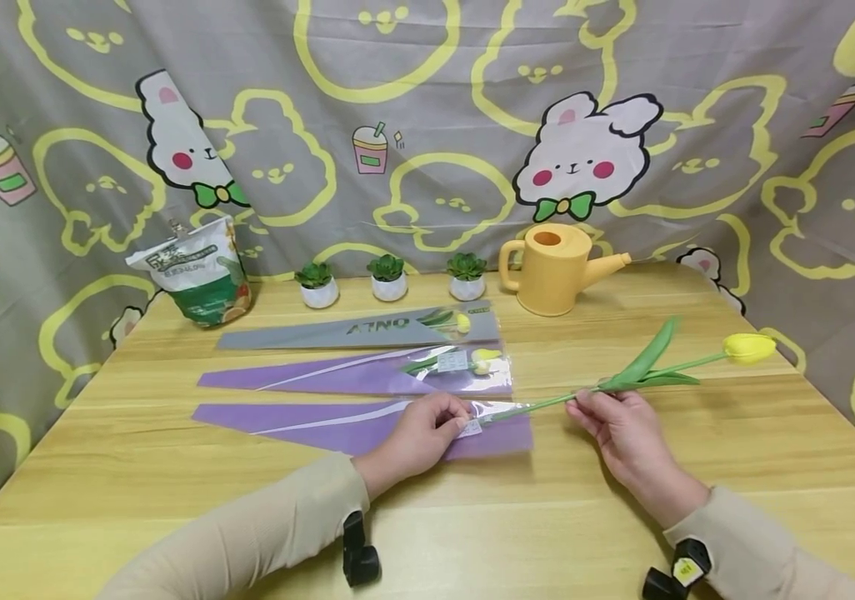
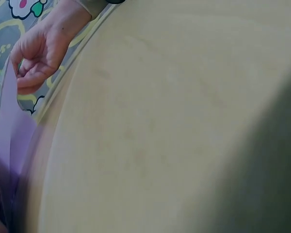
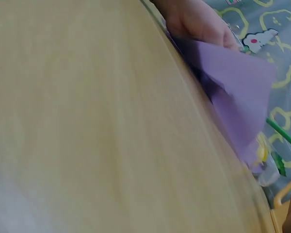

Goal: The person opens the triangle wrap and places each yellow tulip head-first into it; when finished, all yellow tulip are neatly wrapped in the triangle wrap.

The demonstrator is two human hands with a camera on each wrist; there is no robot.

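My right hand (image 1: 626, 429) pinches the green stem of a yellow tulip (image 1: 748, 348), whose bloom points right and whose leaves spread beyond the fingers. The stem's lower end lies over the mouth of the nearest purple flower sleeve (image 1: 285, 423). At that mouth, my left hand (image 1: 423, 433) pinches the sleeve by its clear side, near a small white label (image 1: 470, 427). In the right wrist view the purple sleeve (image 3: 233, 92) stands lifted at its open end, with the green stem (image 3: 283, 133) beside it.
Behind lie a second purple sleeve (image 1: 315, 372) and a grey sleeve (image 1: 307, 335), each holding a yellow tulip. Along the back stand a clipped bag (image 1: 206, 279), three potted succulents (image 1: 388, 283) and a yellow watering can (image 1: 551, 279). A patterned curtain (image 1: 435, 108) hangs behind the wooden table (image 1: 517, 533).
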